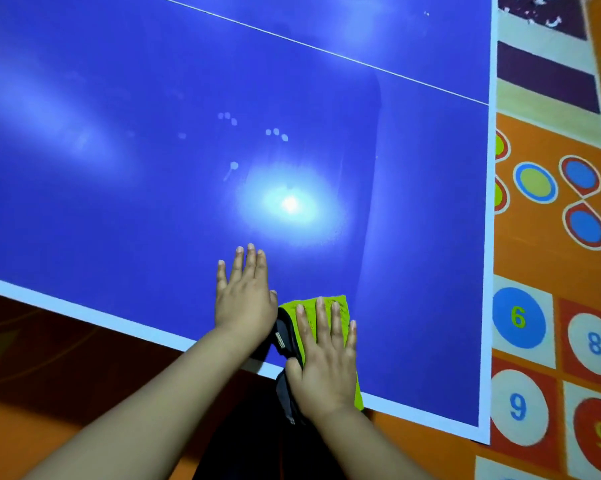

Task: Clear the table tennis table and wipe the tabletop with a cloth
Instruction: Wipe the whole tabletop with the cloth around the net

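We see a blue counter (119, 202) with white edging and a white line, a lime-green cloth (330, 306) backed in dark grey, and an orange floor (541, 258) patterned with numbered circles.

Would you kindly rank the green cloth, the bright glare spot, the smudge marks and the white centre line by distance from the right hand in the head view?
1. green cloth, under the right hand
2. glare spot, ahead
3. smudge marks, beyond it
4. white centre line, farthest
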The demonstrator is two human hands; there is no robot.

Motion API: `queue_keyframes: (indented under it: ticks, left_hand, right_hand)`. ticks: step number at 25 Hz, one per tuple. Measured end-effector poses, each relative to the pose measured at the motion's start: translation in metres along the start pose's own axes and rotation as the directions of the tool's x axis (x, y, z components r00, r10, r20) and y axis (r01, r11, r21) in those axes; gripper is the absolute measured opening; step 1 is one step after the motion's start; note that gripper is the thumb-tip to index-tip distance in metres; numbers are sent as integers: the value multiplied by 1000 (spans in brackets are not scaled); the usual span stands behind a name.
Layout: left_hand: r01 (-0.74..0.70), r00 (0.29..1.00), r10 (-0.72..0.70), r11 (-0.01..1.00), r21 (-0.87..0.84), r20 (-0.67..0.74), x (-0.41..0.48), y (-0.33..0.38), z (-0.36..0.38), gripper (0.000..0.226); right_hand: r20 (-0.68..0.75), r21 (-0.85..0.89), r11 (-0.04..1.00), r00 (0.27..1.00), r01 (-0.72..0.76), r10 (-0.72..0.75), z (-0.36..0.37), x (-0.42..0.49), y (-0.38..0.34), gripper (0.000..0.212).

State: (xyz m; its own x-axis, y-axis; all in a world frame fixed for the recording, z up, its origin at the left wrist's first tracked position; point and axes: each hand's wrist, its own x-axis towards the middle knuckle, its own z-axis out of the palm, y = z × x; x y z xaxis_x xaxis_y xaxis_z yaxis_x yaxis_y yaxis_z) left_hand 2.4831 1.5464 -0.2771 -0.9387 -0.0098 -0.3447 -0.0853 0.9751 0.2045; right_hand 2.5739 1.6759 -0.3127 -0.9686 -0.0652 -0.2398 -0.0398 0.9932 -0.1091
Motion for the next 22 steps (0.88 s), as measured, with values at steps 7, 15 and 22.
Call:
queue_keyframes:
  ticks: [7,15,22]
  left_hand:
    - [-28,999,28,1000,6,25,69,30,-18,74]
    - [-141,990,139,988,59,34,197,118,-30,101]
    - [-131,986,120,987,93,118,273,150,-40,120]
  right_hand:
    - [-66,12,991,989,-135,136,-34,149,57,79]
    - [-77,55,989,987,-135,139,-89,359,122,74]
    - [-118,51,991,985,-120,125,-124,524,170,70]
